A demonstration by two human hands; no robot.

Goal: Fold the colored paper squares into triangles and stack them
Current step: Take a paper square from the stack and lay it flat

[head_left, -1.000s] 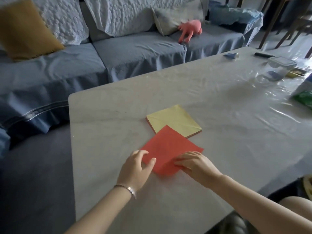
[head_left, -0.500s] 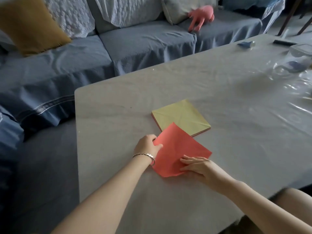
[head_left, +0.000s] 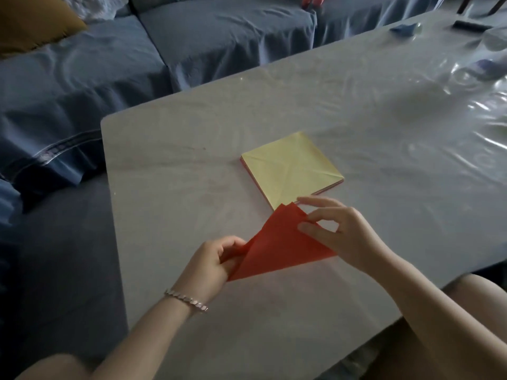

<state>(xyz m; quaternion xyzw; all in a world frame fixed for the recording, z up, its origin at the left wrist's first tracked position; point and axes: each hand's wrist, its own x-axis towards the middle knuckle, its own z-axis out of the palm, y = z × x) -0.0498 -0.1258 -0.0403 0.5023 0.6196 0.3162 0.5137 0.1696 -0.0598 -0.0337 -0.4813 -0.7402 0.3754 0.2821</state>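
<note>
At the near edge of the pale grey table [head_left: 164, 187] under a clear plastic cover [head_left: 466, 111]: red paper square [head_left: 277, 250], bent over on its diagonal into a loose triangle, upper layer raised off the lower, fold not pressed flat.
Left hand [head_left: 211, 266]: fingers curled on the left corner of the red paper square, gripping it at the end of the fold.
Right hand [head_left: 340, 234]: thumb and forefinger pinched on the far tip of the red paper square, the two paper corners there slightly out of line; other fingers spread and lifted above the sheet.
Stack of coloured paper squares [head_left: 290, 167]: flat on the table just beyond the red paper square, pale yellow sheet on top with creases across it, reddish edges showing underneath; nearest corner right behind the red tip, touching or not impossible to tell.
Left wrist: thin silver bracelet [head_left: 186, 299].
Beyond the table: blue fabric sofa [head_left: 219, 34], with a mustard-yellow cushion [head_left: 33, 20] at its left end.
Far right corner of the table: small blue object [head_left: 402, 28] and dark flat object [head_left: 470, 24], both too blurred to identify; bright glare on the plastic cover nearby.
</note>
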